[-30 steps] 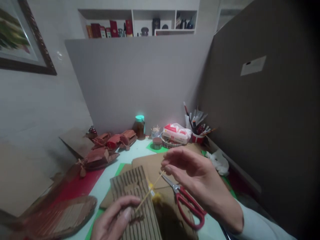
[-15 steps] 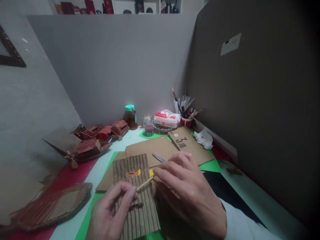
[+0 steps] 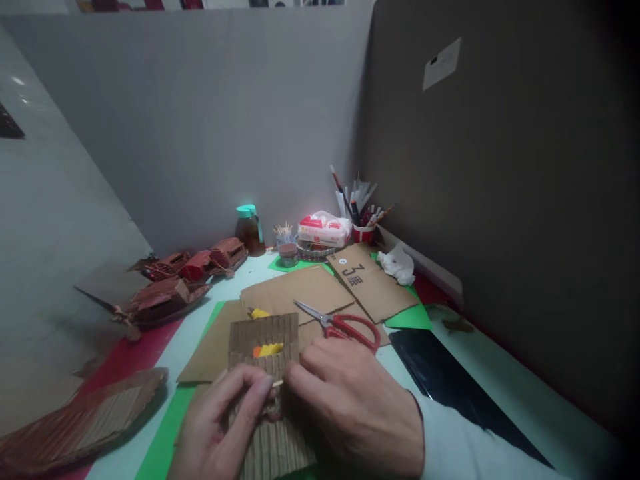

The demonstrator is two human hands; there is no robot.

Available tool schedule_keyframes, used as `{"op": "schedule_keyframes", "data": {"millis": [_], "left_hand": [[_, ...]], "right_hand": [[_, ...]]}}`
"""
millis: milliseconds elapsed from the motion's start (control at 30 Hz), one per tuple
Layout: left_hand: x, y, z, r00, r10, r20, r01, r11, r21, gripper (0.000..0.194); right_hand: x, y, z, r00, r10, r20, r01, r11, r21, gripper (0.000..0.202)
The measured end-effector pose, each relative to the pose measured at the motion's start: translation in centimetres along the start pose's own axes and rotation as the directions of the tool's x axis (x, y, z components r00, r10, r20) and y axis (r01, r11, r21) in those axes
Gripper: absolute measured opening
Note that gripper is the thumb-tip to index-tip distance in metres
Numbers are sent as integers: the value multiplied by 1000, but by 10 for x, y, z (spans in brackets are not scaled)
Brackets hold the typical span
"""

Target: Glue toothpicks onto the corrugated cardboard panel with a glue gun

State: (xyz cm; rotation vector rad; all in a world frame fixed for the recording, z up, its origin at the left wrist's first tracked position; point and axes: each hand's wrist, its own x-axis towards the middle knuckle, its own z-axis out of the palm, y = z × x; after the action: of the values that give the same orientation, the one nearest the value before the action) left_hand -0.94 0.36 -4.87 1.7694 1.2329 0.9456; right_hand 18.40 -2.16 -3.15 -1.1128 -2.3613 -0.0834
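A thin light wooden stick (image 3: 278, 383) runs between the fingertips of both hands, with only a short length showing. My left hand (image 3: 227, 417) pinches one end between thumb and forefinger. Closed fingers of my right hand (image 3: 357, 407) meet the stick's other end, which they hide. Beneath both hands lies a piece of corrugated cardboard (image 3: 265, 328), ridges exposed, with a small rectangular cutout. Something yellow and orange (image 3: 270, 350) shows through that cutout. Just beyond my right hand rest scissors with red handles (image 3: 356, 325), blades pointing left.
Flat cardboard sheets (image 3: 290, 291) lie behind on green paper. A dark flat panel (image 3: 450, 383) is at right. Brown model boats (image 3: 160, 300) and a boat-shaped piece (image 3: 100, 420) line the left. A jar with a turquoise lid (image 3: 250, 230), tissue pack (image 3: 324, 230) and pen cup (image 3: 364, 232) stand behind.
My right hand has moved down and left, close to my left hand, so less of the stick shows. The scissors' red handles are now uncovered. The camera view has shifted.
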Motion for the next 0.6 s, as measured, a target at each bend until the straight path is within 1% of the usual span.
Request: {"op": "schedule_keyframes", "data": {"millis": [67,133,200,267,333,367,400,467,533,600], "left_hand": [[5,-8,-4,996,0,84,-1,1000,11,26],[10,-18,-8,991,-11,137,6,999,41,31],[13,-27,-12,986,1,166,-19,994,103,34],[15,-33,-13,978,49,201,-90,975,202,33],[15,-35,-12,965,130,226,-200,925,323,37],[16,-34,-12,955,194,226,-270,883,384,39],[16,-33,-12,938,267,222,-341,832,439,42],[17,-30,-13,886,422,191,-457,729,511,43],[19,-28,-18,839,524,148,-509,656,557,41],[21,-25,-22,799,594,93,-524,611,594,37]], "right_hand": [[-1,1,-1,996,84,20,-85,992,94,10],[-1,3,-3,980,195,35,-198,962,188,11],[0,5,-6,949,308,68,-314,907,280,17],[1,7,-9,910,395,124,-412,836,362,21],[2,8,-12,877,443,188,-479,766,428,21],[2,8,-14,863,457,215,-503,737,451,21],[3,7,-15,853,466,235,-520,716,467,20],[3,5,-16,841,475,258,-538,690,485,20],[4,3,-17,841,471,267,-539,682,494,20],[4,0,-17,847,462,261,-529,689,496,19]]}}
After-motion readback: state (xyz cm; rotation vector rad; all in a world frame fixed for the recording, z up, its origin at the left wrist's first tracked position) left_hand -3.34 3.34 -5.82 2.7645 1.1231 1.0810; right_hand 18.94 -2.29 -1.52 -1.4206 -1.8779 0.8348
